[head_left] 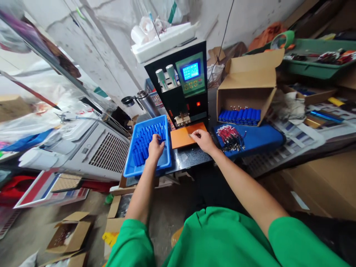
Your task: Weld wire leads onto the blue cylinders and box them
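My left hand (156, 147) is over the right side of a blue plastic tray (127, 166). Its fingers are curled at the blue cylindrical battery cells (143, 142) lying there in rows; which cell they grip, if any, is hidden. On the orange board (179, 139), my right hand (202, 139) has thumb and fingertips pinched together; a tiny pale thing shows at the tips, too small to name. Just behind the board stands a black spot-welder-like machine (182, 102) with a lit blue screen (191, 71) and its metal tips above the board's back edge.
Right of the board, a bundle of red and black wires (230, 137) lies on a blue surface (261, 139). Behind it an open cardboard box (250, 94) holds more blue cells. A steel flask (147, 104) stands behind the tray. A green tray (311, 68) is at far right.
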`<move>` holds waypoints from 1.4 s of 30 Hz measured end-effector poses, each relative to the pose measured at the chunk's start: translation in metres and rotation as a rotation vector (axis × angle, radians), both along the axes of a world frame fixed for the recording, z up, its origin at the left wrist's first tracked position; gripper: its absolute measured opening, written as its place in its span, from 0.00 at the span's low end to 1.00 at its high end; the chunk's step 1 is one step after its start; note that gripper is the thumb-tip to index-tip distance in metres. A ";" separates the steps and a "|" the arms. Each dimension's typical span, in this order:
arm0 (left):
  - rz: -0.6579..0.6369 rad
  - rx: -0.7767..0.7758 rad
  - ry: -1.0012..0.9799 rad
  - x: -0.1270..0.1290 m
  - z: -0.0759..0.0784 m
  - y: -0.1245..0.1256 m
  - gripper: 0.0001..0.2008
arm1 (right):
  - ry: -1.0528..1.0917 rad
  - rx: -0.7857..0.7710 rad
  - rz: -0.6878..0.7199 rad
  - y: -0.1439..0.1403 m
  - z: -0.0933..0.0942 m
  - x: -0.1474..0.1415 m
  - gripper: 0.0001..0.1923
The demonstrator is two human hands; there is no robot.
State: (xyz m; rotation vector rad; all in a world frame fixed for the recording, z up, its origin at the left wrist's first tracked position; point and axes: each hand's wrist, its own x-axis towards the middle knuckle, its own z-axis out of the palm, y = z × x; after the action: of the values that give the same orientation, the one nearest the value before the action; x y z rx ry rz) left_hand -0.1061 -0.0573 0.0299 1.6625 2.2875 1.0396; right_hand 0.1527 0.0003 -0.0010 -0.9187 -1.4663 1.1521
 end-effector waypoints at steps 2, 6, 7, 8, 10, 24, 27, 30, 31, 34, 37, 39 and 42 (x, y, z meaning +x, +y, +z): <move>0.037 0.132 -0.094 0.006 0.007 0.000 0.16 | 0.023 -0.008 0.003 0.002 0.000 -0.001 0.14; -0.032 0.262 -0.316 0.032 0.018 0.006 0.18 | 0.021 -0.007 -0.004 0.004 0.000 -0.002 0.12; -0.087 0.254 -0.370 0.041 0.018 0.009 0.18 | 0.016 -0.007 -0.008 0.004 0.001 -0.002 0.12; -0.145 0.240 -0.419 0.051 0.017 0.012 0.18 | 0.009 -0.010 -0.013 0.004 0.001 -0.002 0.12; -0.231 0.213 -0.483 0.071 0.013 0.021 0.18 | -0.002 -0.016 -0.026 0.005 0.002 -0.001 0.12; -0.349 0.259 -0.571 0.120 -0.014 0.051 0.10 | 0.131 -0.090 -0.055 0.018 0.000 -0.001 0.18; -0.349 0.245 -0.590 0.121 -0.014 0.050 0.11 | 0.133 -0.114 -0.077 0.024 0.004 -0.004 0.17; -0.335 0.249 -0.610 0.122 -0.014 0.050 0.12 | 0.125 -0.093 -0.091 0.032 0.012 -0.010 0.14; -0.336 0.252 -0.610 0.122 -0.014 0.050 0.12 | 0.114 -0.084 -0.092 0.035 0.014 -0.012 0.14; -0.340 0.258 -0.598 0.122 -0.015 0.050 0.13 | 0.063 -0.069 -0.079 0.041 0.021 -0.017 0.12; -0.344 0.270 -0.589 0.121 -0.016 0.049 0.11 | 0.011 -0.060 -0.062 0.044 0.024 -0.019 0.11; -0.343 0.283 -0.586 0.121 -0.017 0.049 0.10 | -0.034 -0.046 -0.068 0.045 0.023 -0.020 0.10; -0.331 0.298 -0.582 0.122 -0.017 0.048 0.09 | -0.090 -0.036 -0.074 0.045 0.023 -0.021 0.10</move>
State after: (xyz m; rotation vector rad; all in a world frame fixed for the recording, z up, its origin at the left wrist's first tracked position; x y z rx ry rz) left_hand 0.0157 -0.0091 0.0134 1.4914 1.4957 1.5731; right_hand 0.1318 0.0452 0.0216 -1.0533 -1.4750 1.0975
